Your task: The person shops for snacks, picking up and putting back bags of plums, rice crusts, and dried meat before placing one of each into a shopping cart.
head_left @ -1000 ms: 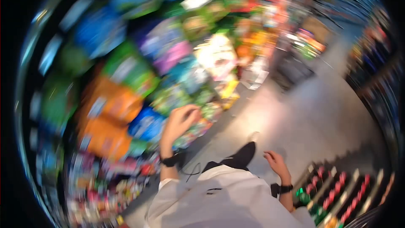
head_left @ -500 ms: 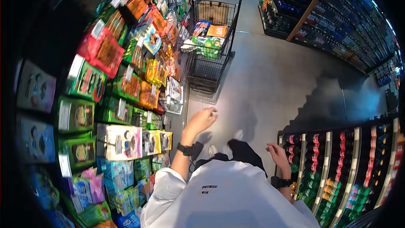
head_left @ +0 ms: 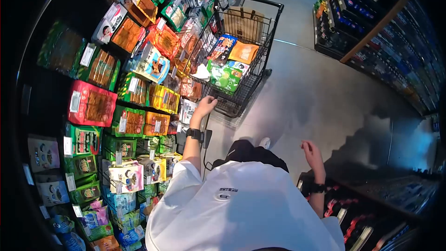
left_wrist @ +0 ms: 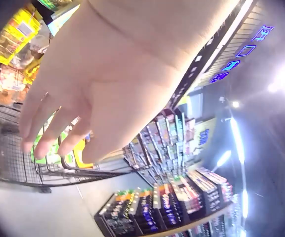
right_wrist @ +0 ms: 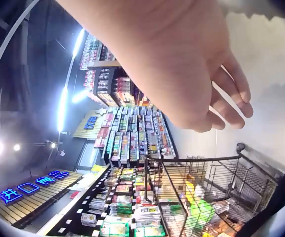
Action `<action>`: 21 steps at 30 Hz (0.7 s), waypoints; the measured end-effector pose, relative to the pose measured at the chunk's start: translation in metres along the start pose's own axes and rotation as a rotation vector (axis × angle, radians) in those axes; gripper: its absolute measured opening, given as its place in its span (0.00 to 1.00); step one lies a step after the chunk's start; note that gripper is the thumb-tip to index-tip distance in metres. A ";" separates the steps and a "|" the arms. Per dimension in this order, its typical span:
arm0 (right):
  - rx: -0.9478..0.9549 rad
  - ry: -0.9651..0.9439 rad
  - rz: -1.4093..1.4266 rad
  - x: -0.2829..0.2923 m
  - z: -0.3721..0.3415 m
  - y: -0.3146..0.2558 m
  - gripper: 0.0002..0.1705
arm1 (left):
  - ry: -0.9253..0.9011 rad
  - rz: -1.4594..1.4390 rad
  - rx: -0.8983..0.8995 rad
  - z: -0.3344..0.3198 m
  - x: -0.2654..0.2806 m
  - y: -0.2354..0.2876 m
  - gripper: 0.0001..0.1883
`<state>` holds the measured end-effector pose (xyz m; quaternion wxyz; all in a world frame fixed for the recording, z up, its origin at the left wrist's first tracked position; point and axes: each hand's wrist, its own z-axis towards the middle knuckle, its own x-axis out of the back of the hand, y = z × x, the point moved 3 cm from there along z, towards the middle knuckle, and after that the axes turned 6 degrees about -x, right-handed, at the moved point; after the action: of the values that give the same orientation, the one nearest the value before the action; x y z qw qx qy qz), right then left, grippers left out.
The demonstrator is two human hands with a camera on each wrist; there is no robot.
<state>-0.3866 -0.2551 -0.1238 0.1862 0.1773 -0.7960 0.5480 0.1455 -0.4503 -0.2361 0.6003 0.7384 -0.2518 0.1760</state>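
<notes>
My left hand (head_left: 205, 106) is held out ahead at the shelf's edge, just short of a black shopping cart (head_left: 231, 105); it holds nothing. In the left wrist view its fingers (left_wrist: 53, 131) hang loosely bent, overlapping the cart's wire side. My right hand (head_left: 313, 154) hangs free over the floor at my right side, its fingers slightly curled and empty. Inside the cart lie a green package (head_left: 226, 78), an orange package (head_left: 244, 52) and a dark blue package (head_left: 222, 48). Behind them stands a brown box (head_left: 241, 21).
A shelf of packaged snacks, among them a red pack (head_left: 93, 103) and a yellow pack (head_left: 164, 99), runs along my left. Bottle racks (head_left: 357, 218) stand close at my right. Farther off is another drinks shelf (head_left: 346, 28). Grey floor (head_left: 309, 93) lies between.
The blurred view has turned along the aisle, and the cart now appears closer. My left hand has come up near the cart's lower end. Both hands stay empty.
</notes>
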 end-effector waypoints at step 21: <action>0.256 -0.860 -0.206 -0.191 0.519 -0.231 0.15 | 0.386 -0.684 0.485 0.032 0.007 0.010 0.26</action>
<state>-0.1615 -0.8052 -0.2033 -0.1309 0.4881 -0.7050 0.4975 0.1436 -0.4838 -0.2309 0.4696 0.8520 0.1710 0.1559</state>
